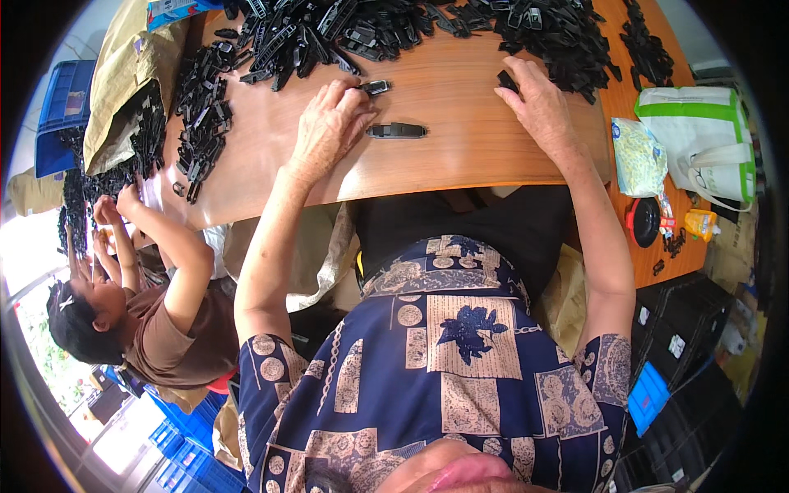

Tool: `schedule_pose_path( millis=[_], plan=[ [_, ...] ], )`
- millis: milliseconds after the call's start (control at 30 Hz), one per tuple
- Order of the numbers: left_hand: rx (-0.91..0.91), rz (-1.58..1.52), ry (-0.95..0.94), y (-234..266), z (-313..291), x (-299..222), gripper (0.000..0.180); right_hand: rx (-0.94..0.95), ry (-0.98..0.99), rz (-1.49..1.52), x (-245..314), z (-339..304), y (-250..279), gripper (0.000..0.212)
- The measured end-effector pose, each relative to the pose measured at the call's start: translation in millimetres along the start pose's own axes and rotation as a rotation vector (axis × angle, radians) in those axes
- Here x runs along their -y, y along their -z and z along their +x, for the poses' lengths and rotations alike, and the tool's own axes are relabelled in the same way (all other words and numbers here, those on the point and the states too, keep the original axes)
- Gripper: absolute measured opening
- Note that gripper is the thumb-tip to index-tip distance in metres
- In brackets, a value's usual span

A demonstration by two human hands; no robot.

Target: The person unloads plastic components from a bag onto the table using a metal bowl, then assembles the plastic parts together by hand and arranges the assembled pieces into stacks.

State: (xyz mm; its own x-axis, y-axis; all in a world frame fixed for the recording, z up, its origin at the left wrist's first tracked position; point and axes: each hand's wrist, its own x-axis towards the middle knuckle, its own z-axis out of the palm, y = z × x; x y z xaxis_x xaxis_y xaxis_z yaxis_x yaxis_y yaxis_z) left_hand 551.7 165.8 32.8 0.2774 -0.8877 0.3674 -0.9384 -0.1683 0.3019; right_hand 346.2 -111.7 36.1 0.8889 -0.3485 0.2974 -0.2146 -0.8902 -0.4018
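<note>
A worker's left hand (333,122) grasps a short black clip (376,87) at its fingertips; just beside it, a longer clip (398,131) lies on the wooden table (460,164); the right hand (538,105) pinches a dark part (506,80) near a heaped pile (552,39).

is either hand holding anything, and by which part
The left hand seems to pinch a black-and-grey piece by its left end; the right hand holds a small black piece, gripped part unclear.

the left is overexposed by bright light, the tabletop (472,168) is touched by glare, outer edges are bowed.
</note>
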Motion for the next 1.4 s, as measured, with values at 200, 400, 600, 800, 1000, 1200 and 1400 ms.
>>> schedule_pose_path(
  millis=[200,400,600,800,1000,1200,1400],
  plan=[
    [-0.073,0.022,0.255,-3.8,3.1,11.1,0.024,0.051,-0.039,-0.063,-16.1,5.6,-8.5,0.030],
    [-0.043,-0.084,0.083,-19.2,13.7,-5.5,0.021,0.144,0.294,0.132,55.1,30.7,-9.9,0.023],
    [-0.059,-0.206,0.057,-22.0,17.6,-9.7,0.020,0.427,0.333,0.011,67.4,42.4,-10.9,0.020],
    [-0.049,-0.270,0.048,-18.8,25.7,-17.2,0.020,0.448,0.301,0.089,75.8,47.2,-14.6,0.019],
    [0.050,-0.193,0.094,-18.3,21.9,-17.7,0.020,0.400,0.269,0.116,76.6,36.1,-18.3,0.021],
    [0.111,-0.106,0.218,18.4,30.5,5.7,0.028,0.004,0.335,-0.400,-12.5,-0.3,43.7,0.029],
    [0.058,0.317,0.031,6.5,47.0,58.4,0.028,0.118,0.407,-0.724,-63.1,0.2,50.9,0.017]
  ],
)
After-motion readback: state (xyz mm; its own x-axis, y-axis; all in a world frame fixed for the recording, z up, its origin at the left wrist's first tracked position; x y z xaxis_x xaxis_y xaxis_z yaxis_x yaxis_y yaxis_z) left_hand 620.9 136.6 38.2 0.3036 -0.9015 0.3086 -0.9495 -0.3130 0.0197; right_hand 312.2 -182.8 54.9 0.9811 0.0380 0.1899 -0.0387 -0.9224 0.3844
